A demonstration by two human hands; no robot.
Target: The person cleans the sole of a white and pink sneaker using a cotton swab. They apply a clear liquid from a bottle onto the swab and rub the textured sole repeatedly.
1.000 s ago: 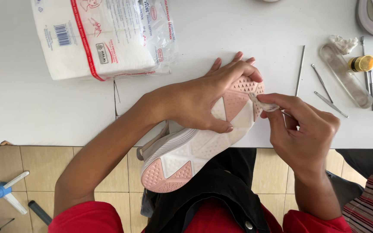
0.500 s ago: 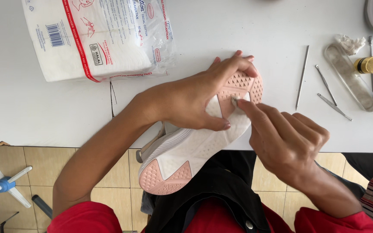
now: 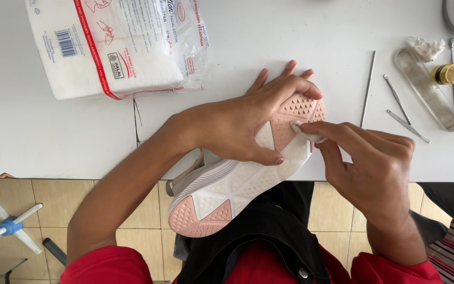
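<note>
Shoe (image 3: 237, 184) overhangs white table (image 3: 237, 52), tiled floor (image 3: 43, 205) below.

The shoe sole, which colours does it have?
The shoe sole is white with pink patches at heel and toe, seen in the head view.

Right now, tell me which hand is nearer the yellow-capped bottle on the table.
Right. The right hand pinches a cotton pad against the shoe sole, below and left of the yellow-capped bottle. The left hand grips the shoe farther left.
</note>
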